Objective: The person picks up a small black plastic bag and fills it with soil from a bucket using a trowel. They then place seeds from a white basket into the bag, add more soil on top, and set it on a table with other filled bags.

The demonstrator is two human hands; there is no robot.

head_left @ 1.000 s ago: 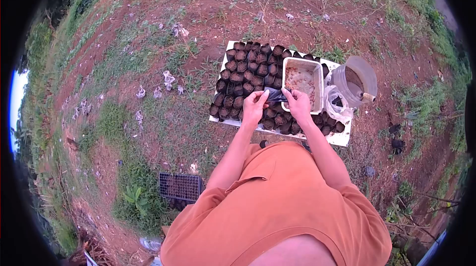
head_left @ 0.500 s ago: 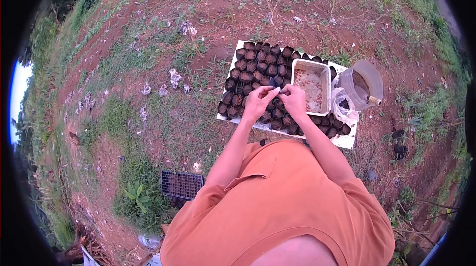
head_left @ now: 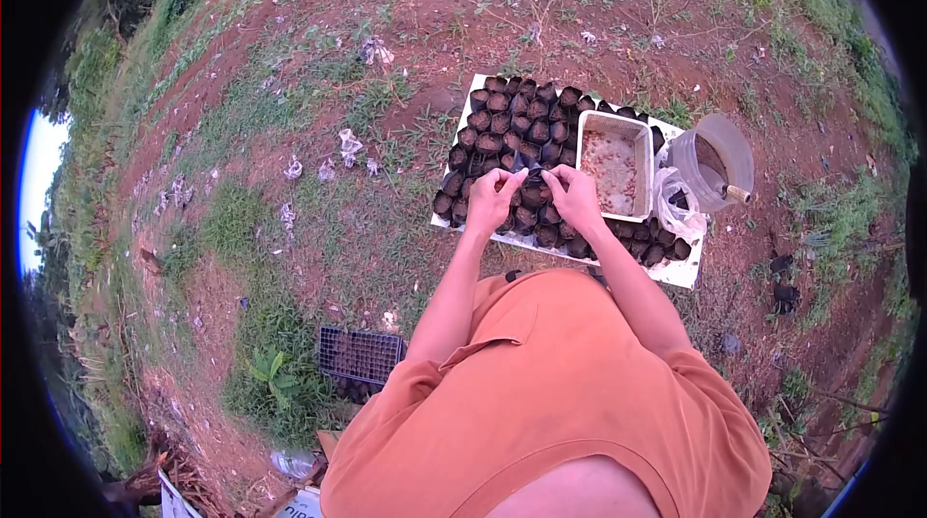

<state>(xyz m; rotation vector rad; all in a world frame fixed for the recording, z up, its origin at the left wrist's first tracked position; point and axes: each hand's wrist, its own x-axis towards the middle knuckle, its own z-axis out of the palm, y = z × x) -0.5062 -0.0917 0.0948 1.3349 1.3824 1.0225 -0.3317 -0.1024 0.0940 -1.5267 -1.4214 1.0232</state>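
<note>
My left hand (head_left: 493,199) and my right hand (head_left: 575,197) are close together over a white board (head_left: 676,271) packed with several black soil-filled nursery bags (head_left: 502,127). Both hands pinch one small black bag (head_left: 529,170) between their fingertips, above the bags in the middle rows. A white rectangular tray (head_left: 614,166) with pale reddish grains in it rests on the bags just right of my right hand.
A clear plastic jar (head_left: 713,163) lies on its side at the board's right end, with a crumpled clear plastic bag (head_left: 670,206) beside it. A dark gridded seedling tray (head_left: 359,355) lies on the grass near my left elbow. Red soil and patchy grass surround everything.
My hands came away from the white tray's edge and drew together toward the left, over the middle of the bags. The black bag between my fingers looks smaller and more bunched.
</note>
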